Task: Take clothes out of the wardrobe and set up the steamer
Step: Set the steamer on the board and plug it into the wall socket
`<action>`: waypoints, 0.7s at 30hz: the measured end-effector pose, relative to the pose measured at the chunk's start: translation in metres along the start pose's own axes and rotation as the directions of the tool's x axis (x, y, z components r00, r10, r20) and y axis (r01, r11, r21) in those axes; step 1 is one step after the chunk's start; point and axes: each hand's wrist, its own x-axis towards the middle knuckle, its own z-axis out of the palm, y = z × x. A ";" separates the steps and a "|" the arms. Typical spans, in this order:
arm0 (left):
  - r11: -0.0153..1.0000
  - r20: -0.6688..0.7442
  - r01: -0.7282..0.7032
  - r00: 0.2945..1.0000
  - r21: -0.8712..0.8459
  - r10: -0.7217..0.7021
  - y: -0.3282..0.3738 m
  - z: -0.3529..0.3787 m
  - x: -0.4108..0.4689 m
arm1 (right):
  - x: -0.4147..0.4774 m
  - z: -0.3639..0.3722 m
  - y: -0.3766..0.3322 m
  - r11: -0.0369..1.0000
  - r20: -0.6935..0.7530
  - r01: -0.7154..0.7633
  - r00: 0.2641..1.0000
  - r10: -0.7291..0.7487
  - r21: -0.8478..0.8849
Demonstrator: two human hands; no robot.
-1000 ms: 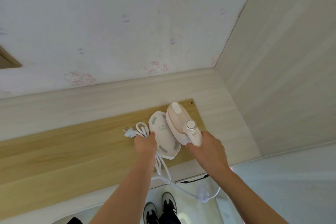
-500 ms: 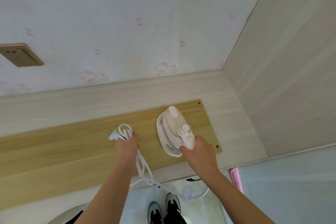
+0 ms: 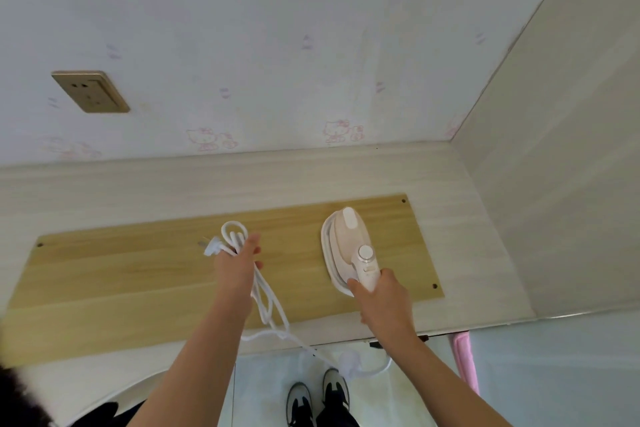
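Observation:
A pale pink and white handheld steamer (image 3: 346, 246) lies on a yellow wooden board (image 3: 138, 274). My right hand (image 3: 381, 298) grips its handle at the near end. My left hand (image 3: 237, 263) holds a bundle of the white power cord (image 3: 235, 236), with the plug (image 3: 210, 246) sticking out to the left. The rest of the cord (image 3: 273, 315) trails down off the table edge and loops back toward the steamer. A gold wall socket (image 3: 90, 91) sits on the wall at the upper left.
The board lies on a pale wood-grain table (image 3: 242, 180) against a wall with cartoon-cat wallpaper. A tall pale panel (image 3: 561, 149) closes the right side. A pink strip (image 3: 465, 364) hangs at the table's near right. My shoes (image 3: 317, 399) are on the floor below.
My left hand has carried the coiled cord and plug to the left, away from the steamer. The steamer has settled flat under my right hand. The wall socket has come into view.

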 end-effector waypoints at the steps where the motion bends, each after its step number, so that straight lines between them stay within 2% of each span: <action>1: 1.000 -0.001 0.001 1.000 -0.007 -0.001 0.002 -0.001 0.001 | 0.000 0.001 0.000 1.000 0.018 0.002 1.000 -0.003 0.019; 3: 1.000 -0.007 -0.002 1.000 -0.020 0.002 0.007 -0.004 0.002 | 0.001 -0.001 -0.001 1.000 0.055 0.003 0.998 -0.005 0.023; 6: 0.999 -0.018 -0.010 1.000 -0.031 0.010 0.015 -0.007 0.001 | 0.000 -0.010 -0.004 0.985 0.110 0.038 0.994 -0.020 -0.168; 8: 0.999 -0.035 -0.023 0.999 -0.048 0.021 0.020 -0.009 0.000 | -0.002 -0.017 -0.009 0.935 0.058 0.127 0.992 -0.114 -0.331; 11: 0.994 -0.034 -0.047 0.998 -0.095 0.044 0.030 -0.012 -0.004 | -0.007 -0.024 -0.024 0.863 -0.021 0.296 0.943 -0.333 -0.410; 13: 0.988 -0.039 -0.063 0.998 -0.144 0.058 0.039 -0.014 -0.008 | -0.010 -0.026 -0.037 0.813 0.006 0.424 0.888 -0.460 -0.400; 15: 0.980 -0.052 -0.071 0.997 -0.185 0.062 0.048 -0.016 -0.013 | -0.014 -0.026 -0.053 0.781 0.099 0.536 0.839 -0.535 -0.322; 17: 0.972 -0.073 -0.078 0.995 -0.222 0.064 0.057 -0.019 -0.015 | -0.020 -0.019 -0.069 0.783 0.228 0.583 0.810 -0.540 -0.215; 21: 0.954 -0.105 -0.111 0.991 -0.279 0.084 0.073 -0.027 -0.016 | -0.027 0.011 -0.096 0.818 0.494 0.574 0.726 -0.479 -0.051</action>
